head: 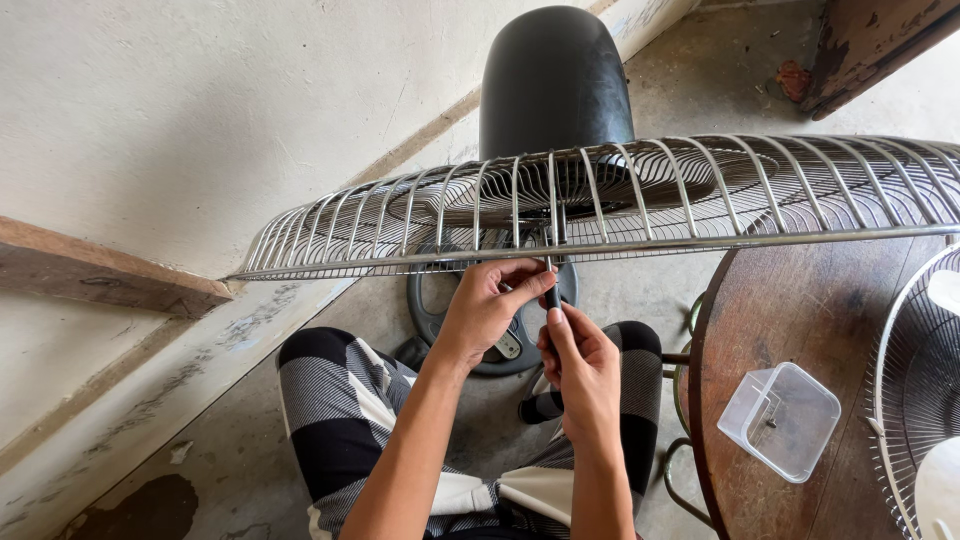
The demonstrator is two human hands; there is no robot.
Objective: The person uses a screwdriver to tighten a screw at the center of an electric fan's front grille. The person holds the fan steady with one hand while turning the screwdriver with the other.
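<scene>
My left hand (485, 310) pinches the lower rim of the wire fan guard (620, 205), directly above my lap. My right hand (580, 365), just below, grips a black screwdriver (553, 292) upright, tip toward the rim.

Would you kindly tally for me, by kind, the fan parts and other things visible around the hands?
Wire fan guards: 2 (rear guard, second guard)
Black motor housing: 1
Clear plastic container: 1
Round wooden table: 1
Total: 5

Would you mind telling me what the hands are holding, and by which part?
Both the left hand and the right hand pinch a thin dark tool at its lower end, under the wire fan guard.
</scene>
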